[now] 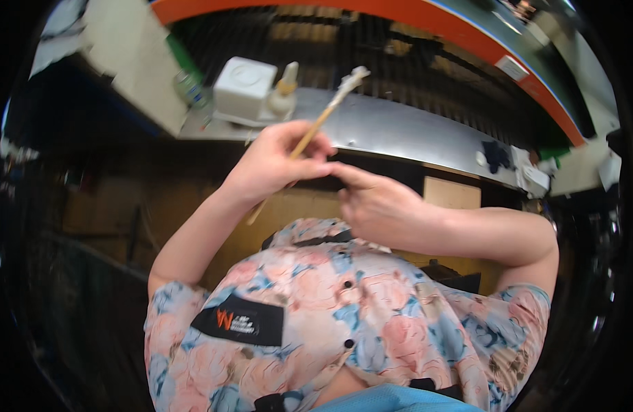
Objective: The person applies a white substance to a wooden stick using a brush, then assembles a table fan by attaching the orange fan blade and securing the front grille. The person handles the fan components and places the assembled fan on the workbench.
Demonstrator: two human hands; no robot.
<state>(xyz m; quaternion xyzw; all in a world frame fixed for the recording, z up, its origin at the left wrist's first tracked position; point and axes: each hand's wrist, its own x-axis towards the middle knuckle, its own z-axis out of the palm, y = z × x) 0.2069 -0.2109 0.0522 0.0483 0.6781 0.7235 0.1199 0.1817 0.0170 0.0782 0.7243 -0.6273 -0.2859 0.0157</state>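
My left hand (pixel 272 159) is closed around a thin wooden stick (pixel 318 126). The stick slants up and to the right, its top end wrapped in ragged white material (pixel 349 84), and its bare lower end sticks out below the hand. My right hand (pixel 382 206) meets the left at the fingertips, its index finger against the left thumb and its other fingers curled in. Whether anything small sits between the touching fingertips is hidden. Both hands are raised in front of my body, on the near side of a metal ledge (pixel 392 134).
On the ledge's left part stand a white box (pixel 244 86), a small nozzle bottle (pixel 283 96) and a greenish bottle (pixel 189 89). Dark cloth (pixel 496 156) and a white object (pixel 534 178) lie right. Behind runs a dark slatted surface (pixel 330 58) below an orange rail (pixel 426 12).
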